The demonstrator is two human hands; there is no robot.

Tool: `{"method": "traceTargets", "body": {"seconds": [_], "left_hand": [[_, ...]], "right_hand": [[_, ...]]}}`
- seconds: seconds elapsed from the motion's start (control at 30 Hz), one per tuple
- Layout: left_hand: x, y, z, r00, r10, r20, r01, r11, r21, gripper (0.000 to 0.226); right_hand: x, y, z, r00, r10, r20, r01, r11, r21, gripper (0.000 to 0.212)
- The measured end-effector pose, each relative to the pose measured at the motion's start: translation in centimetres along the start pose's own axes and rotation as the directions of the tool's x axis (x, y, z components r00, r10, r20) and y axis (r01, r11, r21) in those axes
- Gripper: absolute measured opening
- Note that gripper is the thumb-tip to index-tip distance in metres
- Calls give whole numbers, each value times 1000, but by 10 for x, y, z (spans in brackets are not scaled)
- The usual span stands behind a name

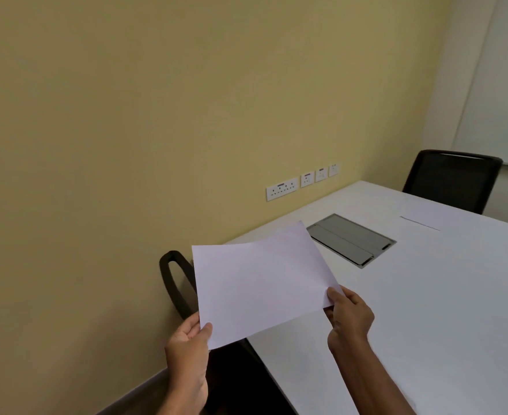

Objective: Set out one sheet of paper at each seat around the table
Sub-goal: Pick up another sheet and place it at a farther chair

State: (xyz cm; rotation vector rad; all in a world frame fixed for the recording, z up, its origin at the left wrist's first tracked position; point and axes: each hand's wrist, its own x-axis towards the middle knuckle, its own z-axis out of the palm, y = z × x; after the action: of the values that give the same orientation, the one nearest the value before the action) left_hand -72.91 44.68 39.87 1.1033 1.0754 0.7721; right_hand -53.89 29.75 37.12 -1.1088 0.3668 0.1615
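Firstly, writing: small marks sit on the wall sockets (281, 189), but they are too small to read.
left hand (186, 348): it pinches the near left corner of the held sheet (261, 283), with the thumb on top and the other fingers under the paper.
right hand (350, 317): it pinches the right corner of the same sheet, with the thumb on top and the fingers curled below it.
held sheet: white, in the air and tilted, over the near left edge of the table (426, 310) and partly in front of the near chair (174, 280).
second sheet (423, 218): it lies flat on the table at the far right, just before the far chair (450, 178).
cable box (351, 239): grey, sunk in the table top between the two sheets. Its lids are closed, so its content cannot be seen.
yellow wall (127, 115): it stands at the left of the table and carries the sockets.
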Motion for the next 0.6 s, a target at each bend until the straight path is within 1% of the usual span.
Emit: {"method": "traceTargets", "body": {"seconds": [0.1, 0.23, 0.4, 0.6], "left_hand": [[21, -9, 26, 999, -47, 24, 47, 999, -16, 22], [44, -29, 66, 990, -137, 8, 138, 988, -64, 19], [78, -60, 110, 976, -218, 20, 219, 967, -134, 23], [126, -102, 154, 963, -269, -35, 261, 953, -155, 35]], "right_hand": [[27, 0, 8, 999, 28, -29, -28, 999, 24, 13], [72, -1, 19, 996, 78, -30, -76, 995, 63, 8], [140, 14, 31, 990, 133, -34, -132, 990, 48, 28], [212, 44, 40, 986, 156, -62, -157, 988, -15, 31]]}}
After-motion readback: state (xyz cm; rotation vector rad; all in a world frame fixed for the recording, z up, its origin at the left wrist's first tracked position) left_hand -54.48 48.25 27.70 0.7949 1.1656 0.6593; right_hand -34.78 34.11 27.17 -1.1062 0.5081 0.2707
